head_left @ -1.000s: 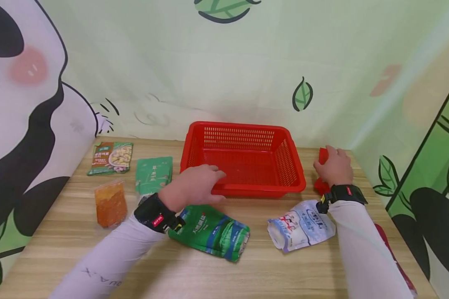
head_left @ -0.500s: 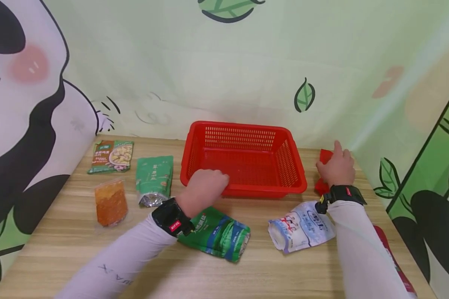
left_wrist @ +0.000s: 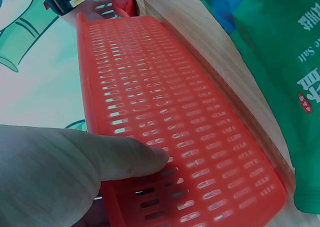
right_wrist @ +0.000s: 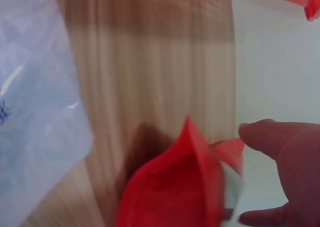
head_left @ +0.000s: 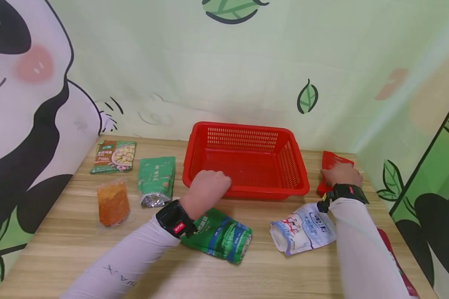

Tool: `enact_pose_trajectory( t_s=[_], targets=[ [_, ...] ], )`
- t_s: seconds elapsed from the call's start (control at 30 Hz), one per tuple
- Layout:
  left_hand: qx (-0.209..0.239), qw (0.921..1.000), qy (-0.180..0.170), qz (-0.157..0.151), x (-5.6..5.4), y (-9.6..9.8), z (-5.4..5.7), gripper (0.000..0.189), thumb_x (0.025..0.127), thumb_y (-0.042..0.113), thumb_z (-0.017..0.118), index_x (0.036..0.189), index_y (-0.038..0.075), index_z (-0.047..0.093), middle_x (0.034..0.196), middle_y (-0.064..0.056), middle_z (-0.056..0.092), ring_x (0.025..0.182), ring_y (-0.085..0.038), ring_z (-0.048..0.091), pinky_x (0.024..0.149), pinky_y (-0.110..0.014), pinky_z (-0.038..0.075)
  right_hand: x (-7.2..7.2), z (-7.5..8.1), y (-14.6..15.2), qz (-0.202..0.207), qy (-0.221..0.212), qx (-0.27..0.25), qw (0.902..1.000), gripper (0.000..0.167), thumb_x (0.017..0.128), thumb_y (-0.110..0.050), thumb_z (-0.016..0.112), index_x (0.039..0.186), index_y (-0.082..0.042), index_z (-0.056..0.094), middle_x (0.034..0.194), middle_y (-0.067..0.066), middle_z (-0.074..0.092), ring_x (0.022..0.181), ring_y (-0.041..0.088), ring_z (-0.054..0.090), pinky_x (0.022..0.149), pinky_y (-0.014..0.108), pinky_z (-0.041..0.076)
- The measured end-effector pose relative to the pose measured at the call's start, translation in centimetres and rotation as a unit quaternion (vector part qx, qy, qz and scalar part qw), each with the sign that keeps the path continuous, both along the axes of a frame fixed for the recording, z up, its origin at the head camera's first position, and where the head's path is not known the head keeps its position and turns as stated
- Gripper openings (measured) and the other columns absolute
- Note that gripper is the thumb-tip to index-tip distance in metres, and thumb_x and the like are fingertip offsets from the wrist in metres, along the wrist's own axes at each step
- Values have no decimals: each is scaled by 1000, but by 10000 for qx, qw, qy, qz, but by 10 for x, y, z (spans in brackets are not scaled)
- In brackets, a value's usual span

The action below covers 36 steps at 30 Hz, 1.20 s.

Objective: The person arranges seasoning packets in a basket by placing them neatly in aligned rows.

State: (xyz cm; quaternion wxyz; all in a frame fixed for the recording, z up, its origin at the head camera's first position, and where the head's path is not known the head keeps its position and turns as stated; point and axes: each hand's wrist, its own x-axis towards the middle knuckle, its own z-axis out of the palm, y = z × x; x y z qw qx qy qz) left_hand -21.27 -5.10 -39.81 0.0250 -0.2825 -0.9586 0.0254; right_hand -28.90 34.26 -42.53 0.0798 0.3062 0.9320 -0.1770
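My left hand (head_left: 206, 192) grips the front left rim of a red plastic basket (head_left: 262, 192). In the left wrist view the thumb (left_wrist: 135, 157) presses on the slotted wall, while the other fingers are mostly hidden behind it. My right hand (head_left: 343, 174) is over a red packet (head_left: 334, 159) at the back right of the table. The right wrist view shows that hand's thumb and a finger spread apart beside the red packet (right_wrist: 170, 197), not closed round it. Under the left wrist lies a green salt pouch (head_left: 224, 236).
A white and blue pouch (head_left: 304, 228) lies right of centre, and a dark red packet (head_left: 396, 261) sits by the right edge. On the left are a green pouch (head_left: 157, 178), an orange-filled clear bag (head_left: 113, 203) and a flat seasoning packet (head_left: 114, 157). Printed cloth (head_left: 164, 70) hangs behind.
My left hand has moved slightly right, and its fingers have curled over the basket's rim. The right hand, raised half a second ago, has lowered over the red packet.
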Motion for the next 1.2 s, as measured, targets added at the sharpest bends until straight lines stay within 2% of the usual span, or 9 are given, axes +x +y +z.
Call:
enact_pose_trajectory(
  t_s=[0.1, 0.27, 0.4, 0.7, 0.9, 1.1, 1.2],
  targets=[
    [-27, 10000, 29, 0, 0, 0, 0, 20, 84, 29, 85, 90, 15, 71, 61, 3, 55, 61, -14, 55, 62, -26, 50, 3, -5, 1, 33, -192, -74, 9998, 68, 93, -46, 60, 129, 11, 50, 119, 29, 52, 104, 43, 49, 84, 45, 48],
    [-85, 9999, 117, -25, 0, 1, -1, 18, 85, 27, 84, 90, 15, 72, 61, 3, 56, 61, -13, 55, 61, -26, 50, 11, -4, -4, -10, -72, -83, 9999, 63, 92, -39, 60, 129, 11, 48, 120, 29, 49, 108, 44, 47, 88, 47, 48],
    [-57, 10000, 81, -11, -2, 0, -2, 18, 85, 27, 84, 90, 15, 71, 63, 3, 58, 62, -14, 56, 63, -26, 52, 16, -4, -9, -110, -113, -91, 9998, 68, 92, -40, 60, 132, 13, 45, 122, 30, 47, 111, 44, 46, 93, 49, 49],
    [93, 10000, 11, 1, -4, -2, -3, 18, 85, 27, 84, 93, 15, 72, 66, 3, 60, 64, -14, 57, 64, -27, 52, 8, -8, -5, -74, -547, 117, 9984, 77, 93, -44, 57, 135, 19, 40, 121, 33, 45, 111, 46, 45, 100, 50, 47],
    [156, 9999, 61, 16, -4, -2, -3, 15, 87, 24, 82, 90, 15, 72, 63, 3, 57, 62, -14, 56, 61, -27, 50, 11, -8, -5, -72, -421, 11, 9991, 78, 95, -44, 55, 135, 21, 41, 121, 36, 41, 114, 49, 41, 96, 52, 47],
    [181, 9998, -77, 62, -5, -2, -3, 20, 84, 27, 85, 92, 14, 72, 64, 2, 59, 63, -14, 56, 62, -27, 50, 12, -12, -4, -393, -229, -331, 9984, 75, 94, -43, 58, 135, 18, 42, 126, 34, 39, 113, 47, 41, 94, 53, 48],
    [206, 9997, -75, 58, -5, -1, -3, 22, 83, 28, 86, 93, 14, 72, 65, 2, 59, 64, -15, 56, 63, -27, 50, 10, -16, -2, -453, -169, -336, 9983, 74, 94, -43, 60, 133, 17, 44, 125, 32, 40, 111, 46, 43, 93, 52, 49]
  ],
)
